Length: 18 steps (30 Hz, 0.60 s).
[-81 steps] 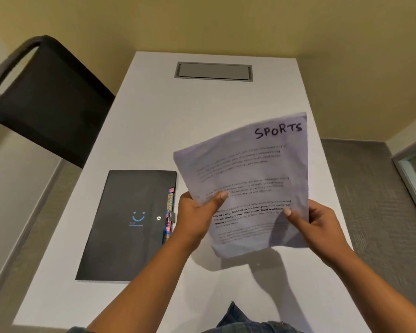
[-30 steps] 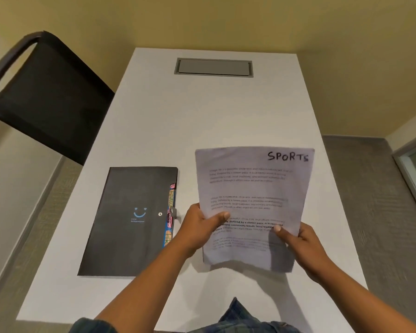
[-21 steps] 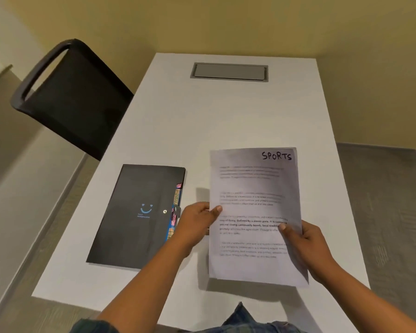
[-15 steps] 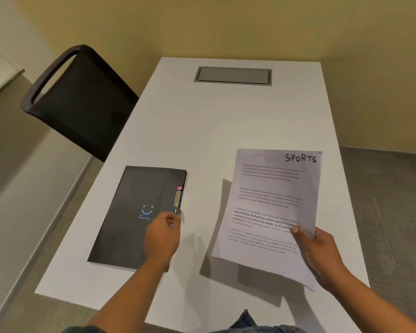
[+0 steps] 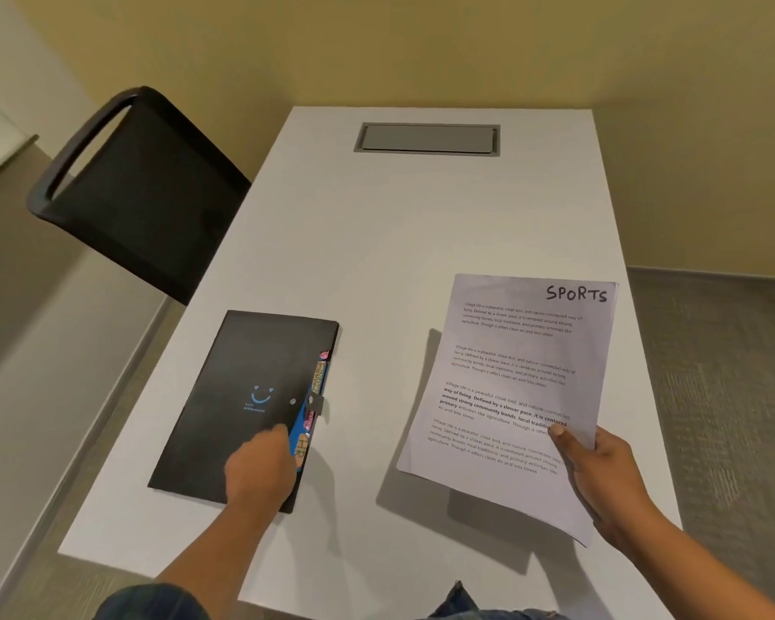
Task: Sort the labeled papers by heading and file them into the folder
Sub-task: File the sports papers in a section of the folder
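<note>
Item 1: printed paper (image 5: 511, 396), white, headed SPORTS in handwritten capitals at its top right corner, with 4 blocks of print beneath. It is held tilted above the table in the right hand (image 5: 600, 467), with the thumb pressed on the printed face at the lower right edge and the fingers curled behind. Item 2: black folder (image 5: 238, 396) with a small blue smile mark and a snap stud on its cover, lying flat and shut on the white table (image 5: 399, 239), left of the right hand and well apart from the paper. Coloured index tabs (image 5: 316, 382) stick out along its right edge; 1 reads HR, just beside the left hand (image 5: 260, 467). That hand rests knuckles-up on the folder's near right edge, 1 finger reaching forward on the cover; whether it pinches the edge cannot be told. Item 3: grey cable hatch (image 5: 426, 138), set in the table far ahead of both hands. Item 4: black chair (image 5: 144, 194), ahead and left of the left hand, beside the table.
</note>
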Motion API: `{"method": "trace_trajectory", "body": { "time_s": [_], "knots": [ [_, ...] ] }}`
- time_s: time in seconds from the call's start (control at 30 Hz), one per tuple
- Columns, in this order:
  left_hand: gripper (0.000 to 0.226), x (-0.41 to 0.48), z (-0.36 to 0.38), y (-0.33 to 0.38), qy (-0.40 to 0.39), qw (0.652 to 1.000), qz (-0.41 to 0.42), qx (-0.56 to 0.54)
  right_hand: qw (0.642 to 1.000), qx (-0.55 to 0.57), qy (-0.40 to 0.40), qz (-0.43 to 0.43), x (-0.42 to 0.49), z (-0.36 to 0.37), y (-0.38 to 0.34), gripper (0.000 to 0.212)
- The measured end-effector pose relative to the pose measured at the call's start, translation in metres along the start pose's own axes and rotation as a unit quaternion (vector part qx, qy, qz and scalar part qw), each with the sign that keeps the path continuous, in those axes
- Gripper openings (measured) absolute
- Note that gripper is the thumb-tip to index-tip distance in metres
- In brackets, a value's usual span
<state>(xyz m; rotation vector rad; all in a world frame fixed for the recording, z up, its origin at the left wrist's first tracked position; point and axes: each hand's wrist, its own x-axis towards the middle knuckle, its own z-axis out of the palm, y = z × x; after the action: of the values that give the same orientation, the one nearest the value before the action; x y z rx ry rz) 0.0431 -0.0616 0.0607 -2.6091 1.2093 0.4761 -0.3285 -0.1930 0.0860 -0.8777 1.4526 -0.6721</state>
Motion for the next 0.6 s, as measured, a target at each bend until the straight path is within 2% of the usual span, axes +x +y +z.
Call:
{"method": "trace_trajectory", "body": {
  "time_s": [0.1, 0.17, 0.3, 0.37, 0.43, 0.53, 0.6],
  "knots": [
    [0.056, 0.001, -0.008, -0.004, 0.016, 0.999, 0.033, 0.029, 1.0, 0.006, 0.003, 0.003, -0.002, 0.004, -0.006, 0.016],
    [0.062, 0.006, -0.013, -0.009, 0.023, 0.998, 0.049, 0.038, 1.0, 0.006, 0.001, 0.001, -0.005, 0.007, -0.01, 0.019],
    [0.04, 0.013, -0.04, -0.004, 0.088, 0.992, 0.071, -0.048, 1.0, 0.012, -0.003, -0.007, -0.009, 0.01, -0.021, 0.018],
    [0.043, 0.016, -0.051, 0.006, 0.121, 0.985, 0.097, -0.083, 1.0, 0.012, -0.007, -0.02, -0.01, 0.012, -0.029, 0.017],
    [0.041, 0.016, -0.053, 0.018, 0.1, 0.986, 0.109, -0.075, 0.999, 0.01, -0.001, -0.031, -0.01, 0.013, -0.034, 0.019],
    [0.021, 0.011, -0.035, 0.035, 0.04, 0.993, 0.068, -0.09, 0.999, 0.001, 0.004, -0.037, -0.009, 0.015, -0.035, 0.019],
    [0.044, 0.011, -0.017, 0.041, 0.011, 0.993, 0.012, -0.12, 0.999, -0.007, 0.006, -0.04, -0.01, 0.015, -0.033, 0.013]
  ]
}}
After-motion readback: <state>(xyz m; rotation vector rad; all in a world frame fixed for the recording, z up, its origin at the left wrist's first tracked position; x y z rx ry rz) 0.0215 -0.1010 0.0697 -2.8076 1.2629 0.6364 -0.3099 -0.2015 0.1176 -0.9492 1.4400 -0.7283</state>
